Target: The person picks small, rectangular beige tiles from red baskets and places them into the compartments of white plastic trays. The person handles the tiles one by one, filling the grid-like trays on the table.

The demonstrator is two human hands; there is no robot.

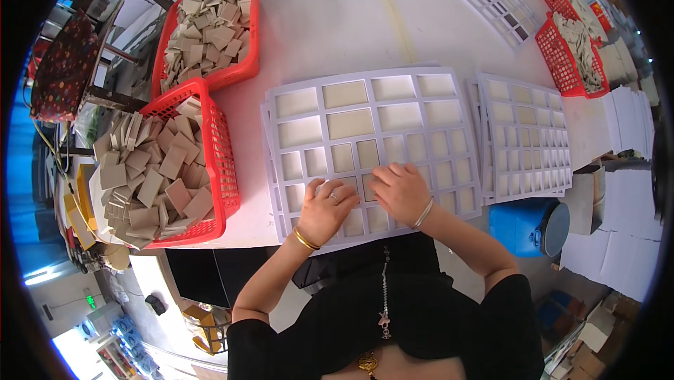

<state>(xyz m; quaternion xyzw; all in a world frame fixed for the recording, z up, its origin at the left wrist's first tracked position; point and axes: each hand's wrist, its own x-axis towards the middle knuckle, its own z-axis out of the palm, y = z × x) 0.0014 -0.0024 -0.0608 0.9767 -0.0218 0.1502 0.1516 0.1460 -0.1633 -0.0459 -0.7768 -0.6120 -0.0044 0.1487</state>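
A white compartment tray [323, 134] lies before me at the table's near edge, on top of other trays. Flat beige tiles [351, 124] fill some of its compartments, mostly in one column; others show pale bottoms. My left hand [327, 210] bends over the tray's near rows, fingers curled and close together, tips beside a tile in a small compartment. Just right of it, my right hand [401, 193] is also closed, its fingertips down at the neighbouring compartment. Whatever the fingertips pinch is hidden beneath them.
Two red plastic baskets [223, 169] heaped with loose tiles [165, 159] stand at left. A stack of similar trays [523, 134] lies to the right. Farther back are another tray [495, 8] and red baskets [570, 57]. A blue drum [519, 227] stands below the table's right edge.
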